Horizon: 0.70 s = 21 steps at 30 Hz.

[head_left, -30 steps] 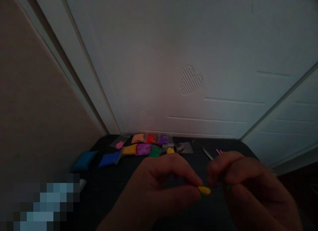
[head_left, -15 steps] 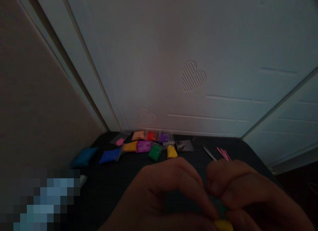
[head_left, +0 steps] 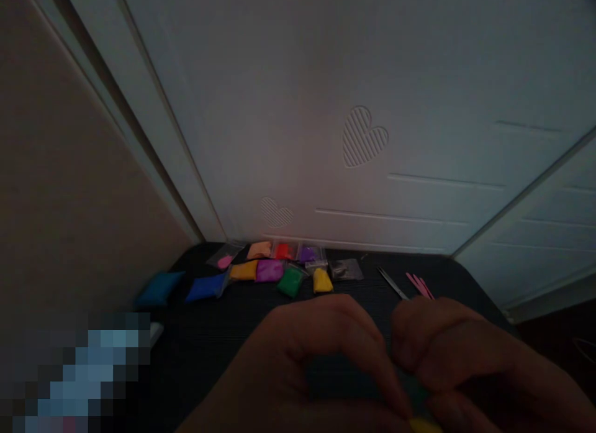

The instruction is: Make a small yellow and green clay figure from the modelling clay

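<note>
Low in the head view, my left hand [head_left: 321, 352] is closed in a pinch, thumb and index finger tips meeting at a small yellow lump of modelling clay [head_left: 424, 426]. The lump is cut off by the bottom edge. Close on its right, my right hand [head_left: 475, 352] has its fingers curled and pressed together, with a dim green bit of clay [head_left: 420, 394] showing between its fingertips. Whether the green and yellow bits are joined cannot be made out. Beyond my hands lie a yellow clay packet [head_left: 322, 280] and a green clay packet [head_left: 290, 281].
More clay packets, including a blue one [head_left: 207, 287] and a teal one [head_left: 161, 288], lie along the dark table's [head_left: 223, 346] back and left. Tweezers [head_left: 392, 282] and pink modelling tools [head_left: 419, 284] lie behind my right hand. A white panel [head_left: 302, 141] rises behind. A pixelated patch covers the lower left.
The yellow lump sits slightly lower and further right, so less of it shows. Both hands have shifted a little rightward, keeping their grip. The packets and tools keep their places.
</note>
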Each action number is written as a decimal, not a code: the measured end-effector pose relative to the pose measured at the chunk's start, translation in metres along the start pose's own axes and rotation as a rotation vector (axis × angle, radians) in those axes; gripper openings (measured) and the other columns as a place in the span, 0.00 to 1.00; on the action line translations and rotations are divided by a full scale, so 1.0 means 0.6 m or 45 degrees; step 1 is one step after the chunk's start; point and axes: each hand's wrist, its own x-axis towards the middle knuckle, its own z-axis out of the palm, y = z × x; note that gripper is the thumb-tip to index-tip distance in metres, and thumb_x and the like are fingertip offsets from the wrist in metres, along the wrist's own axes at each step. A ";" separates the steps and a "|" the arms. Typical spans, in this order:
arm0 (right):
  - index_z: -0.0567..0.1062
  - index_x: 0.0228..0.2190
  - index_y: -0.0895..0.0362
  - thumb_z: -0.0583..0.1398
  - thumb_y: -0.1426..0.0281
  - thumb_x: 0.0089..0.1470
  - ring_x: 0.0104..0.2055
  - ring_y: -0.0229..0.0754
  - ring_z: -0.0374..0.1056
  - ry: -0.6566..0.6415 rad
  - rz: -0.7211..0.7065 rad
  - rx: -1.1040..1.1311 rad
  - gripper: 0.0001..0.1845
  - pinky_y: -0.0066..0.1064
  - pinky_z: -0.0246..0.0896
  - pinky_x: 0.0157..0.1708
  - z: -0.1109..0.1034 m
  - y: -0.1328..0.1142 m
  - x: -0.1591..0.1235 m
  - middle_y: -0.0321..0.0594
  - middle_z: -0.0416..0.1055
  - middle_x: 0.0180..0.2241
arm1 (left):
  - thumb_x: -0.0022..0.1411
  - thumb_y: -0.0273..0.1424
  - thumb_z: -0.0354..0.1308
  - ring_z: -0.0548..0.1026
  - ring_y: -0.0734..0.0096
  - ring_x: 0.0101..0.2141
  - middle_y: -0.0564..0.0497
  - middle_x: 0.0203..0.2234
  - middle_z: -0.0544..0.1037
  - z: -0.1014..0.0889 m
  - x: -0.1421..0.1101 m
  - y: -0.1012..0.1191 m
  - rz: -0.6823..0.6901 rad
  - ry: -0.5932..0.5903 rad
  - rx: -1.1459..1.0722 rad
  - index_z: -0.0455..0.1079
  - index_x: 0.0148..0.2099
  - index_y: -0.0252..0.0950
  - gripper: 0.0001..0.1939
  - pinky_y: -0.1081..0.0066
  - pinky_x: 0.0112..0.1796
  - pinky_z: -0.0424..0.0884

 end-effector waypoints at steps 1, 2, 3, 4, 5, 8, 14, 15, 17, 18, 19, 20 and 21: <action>0.72 0.29 0.51 0.60 0.72 0.44 0.27 0.40 0.67 -0.056 -0.004 -0.009 0.07 0.29 0.63 0.27 -0.005 0.000 0.002 0.37 0.70 0.24 | 0.46 0.29 0.60 0.68 0.75 0.27 0.53 0.25 0.71 0.000 0.000 0.000 -0.001 0.000 0.002 0.72 0.27 0.39 0.02 0.75 0.31 0.64; 0.73 0.30 0.51 0.60 0.73 0.43 0.27 0.40 0.67 -0.096 -0.004 -0.016 0.08 0.29 0.64 0.27 -0.008 0.000 0.003 0.36 0.70 0.24 | 0.45 0.29 0.60 0.68 0.75 0.27 0.53 0.25 0.71 0.000 0.000 -0.001 -0.004 0.001 0.005 0.72 0.27 0.39 0.02 0.75 0.30 0.64; 0.73 0.29 0.51 0.60 0.73 0.43 0.27 0.39 0.67 -0.121 0.004 -0.021 0.08 0.29 0.64 0.28 -0.011 0.000 0.004 0.36 0.70 0.24 | 0.45 0.29 0.61 0.68 0.75 0.27 0.53 0.25 0.71 0.000 0.000 -0.002 -0.006 0.006 0.004 0.72 0.27 0.39 0.02 0.75 0.30 0.64; 0.73 0.29 0.51 0.60 0.73 0.43 0.27 0.39 0.67 -0.132 0.023 -0.023 0.07 0.29 0.64 0.28 -0.012 -0.001 0.005 0.36 0.70 0.23 | 0.45 0.29 0.61 0.68 0.74 0.27 0.53 0.25 0.71 0.000 0.000 -0.003 -0.011 0.008 0.000 0.71 0.27 0.39 0.03 0.75 0.30 0.64; 0.73 0.29 0.51 0.60 0.72 0.43 0.27 0.39 0.67 -0.138 0.049 -0.018 0.07 0.29 0.64 0.28 -0.012 -0.003 0.006 0.35 0.70 0.23 | 0.45 0.30 0.60 0.68 0.74 0.27 0.53 0.25 0.71 0.001 0.000 -0.003 -0.017 0.008 -0.006 0.71 0.27 0.38 0.03 0.75 0.30 0.64; 0.72 0.28 0.51 0.59 0.73 0.44 0.26 0.38 0.66 -0.164 0.154 0.033 0.06 0.29 0.64 0.28 -0.012 -0.006 0.004 0.35 0.70 0.24 | 0.45 0.30 0.60 0.68 0.74 0.28 0.53 0.25 0.71 0.002 0.001 -0.005 -0.034 0.009 -0.036 0.71 0.27 0.38 0.03 0.74 0.30 0.64; 0.72 0.28 0.52 0.59 0.73 0.44 0.27 0.37 0.66 -0.180 0.256 0.071 0.06 0.29 0.63 0.31 -0.017 -0.003 -0.004 0.34 0.69 0.25 | 0.45 0.28 0.61 0.68 0.74 0.28 0.53 0.24 0.70 0.001 0.005 -0.009 -0.022 -0.001 -0.048 0.70 0.25 0.37 0.02 0.74 0.32 0.63; 0.72 0.28 0.52 0.59 0.73 0.44 0.27 0.37 0.66 -0.183 0.271 0.078 0.05 0.29 0.63 0.31 -0.017 -0.001 -0.006 0.34 0.69 0.25 | 0.45 0.29 0.61 0.68 0.74 0.28 0.53 0.24 0.70 0.001 0.006 -0.010 -0.017 0.006 -0.045 0.70 0.25 0.37 0.03 0.74 0.32 0.63; 0.71 0.27 0.52 0.58 0.72 0.45 0.27 0.37 0.65 -0.156 0.303 0.101 0.04 0.29 0.63 0.31 -0.017 0.002 -0.009 0.34 0.69 0.25 | 0.45 0.29 0.61 0.68 0.74 0.28 0.53 0.24 0.70 0.001 0.005 -0.012 -0.019 0.015 -0.044 0.70 0.25 0.37 0.03 0.74 0.31 0.63; 0.71 0.27 0.53 0.58 0.72 0.45 0.27 0.37 0.65 -0.124 0.310 0.103 0.03 0.28 0.63 0.30 -0.017 0.003 -0.010 0.34 0.68 0.24 | 0.45 0.30 0.60 0.68 0.74 0.27 0.53 0.24 0.70 0.001 0.005 -0.012 -0.022 0.017 -0.040 0.70 0.26 0.37 0.03 0.74 0.31 0.63; 0.71 0.26 0.53 0.58 0.72 0.45 0.28 0.38 0.65 -0.083 0.313 0.093 0.03 0.28 0.62 0.28 -0.016 0.003 -0.011 0.34 0.68 0.23 | 0.45 0.30 0.60 0.68 0.74 0.27 0.53 0.24 0.70 0.001 0.005 -0.013 -0.023 0.022 -0.032 0.70 0.26 0.37 0.03 0.74 0.30 0.63; 0.71 0.26 0.53 0.58 0.72 0.45 0.28 0.38 0.65 -0.041 0.306 0.072 0.02 0.27 0.62 0.27 -0.016 0.002 -0.012 0.35 0.67 0.23 | 0.45 0.30 0.61 0.68 0.74 0.27 0.53 0.24 0.70 0.001 0.004 -0.013 -0.023 0.021 -0.018 0.70 0.26 0.37 0.03 0.74 0.30 0.63; 0.71 0.25 0.53 0.59 0.71 0.44 0.28 0.38 0.65 -0.002 0.298 0.043 0.02 0.26 0.62 0.25 -0.016 0.001 -0.012 0.35 0.67 0.22 | 0.45 0.30 0.61 0.68 0.74 0.27 0.53 0.24 0.70 0.001 0.004 -0.013 -0.021 0.020 -0.001 0.70 0.26 0.37 0.03 0.74 0.29 0.63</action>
